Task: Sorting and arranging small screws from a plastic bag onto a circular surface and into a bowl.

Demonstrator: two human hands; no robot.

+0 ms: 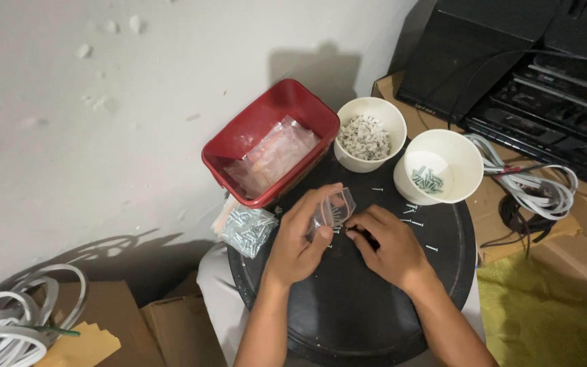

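Observation:
My left hand [300,241] holds a small clear plastic bag [334,209] over a round black tabletop [368,306]. My right hand [385,245] pinches something small at the bag's mouth; the item itself is too small to make out. Loose small screws [412,219] lie scattered on the black surface just right of my right hand. A white paper cup [467,160] with a few screws in its bottom stands beyond them. A second white cup [368,132] is filled with small white pieces.
A red plastic tub [236,139] holding empty clear bags sits at the back left. A filled bag of screws [247,230] lies by the table's left edge. Black electronic equipment [511,61] and white cables [531,183] are to the right; cardboard boxes [110,312] and cable coils [8,319] lower left.

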